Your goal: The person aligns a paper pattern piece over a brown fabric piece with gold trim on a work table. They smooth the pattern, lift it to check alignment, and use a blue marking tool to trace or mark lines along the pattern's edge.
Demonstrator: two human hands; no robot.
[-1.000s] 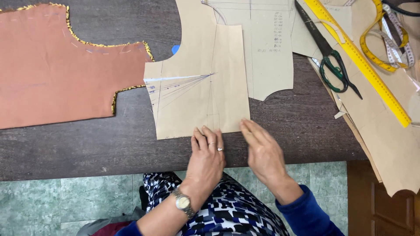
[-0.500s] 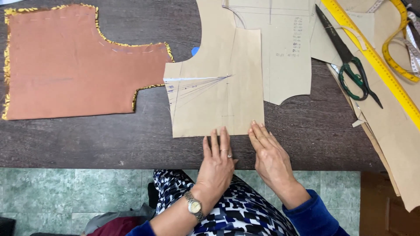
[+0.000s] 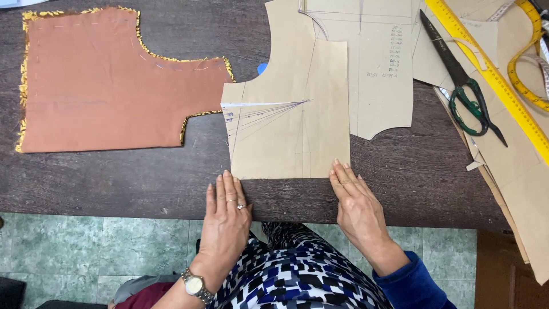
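Note:
A tan paper pattern piece with pencilled dart lines lies flat on the dark wooden table. My left hand rests flat at the table's front edge, fingertips just below the pattern's lower left corner. My right hand lies flat too, its fingertips touching the pattern's lower right corner. Neither hand holds anything. To the left lies a terracotta fabric piece with a yellow frayed edge.
A second tan pattern sheet lies behind the first. Green-handled scissors, a yellow ruler and a yellow tape measure lie on more tan paper at the right. Green tiled floor shows below the table edge.
The view has shifted, so everything sits further right and lower in frame. Both hands have slid apart, from close together below the pattern's edge to its two lower corners.

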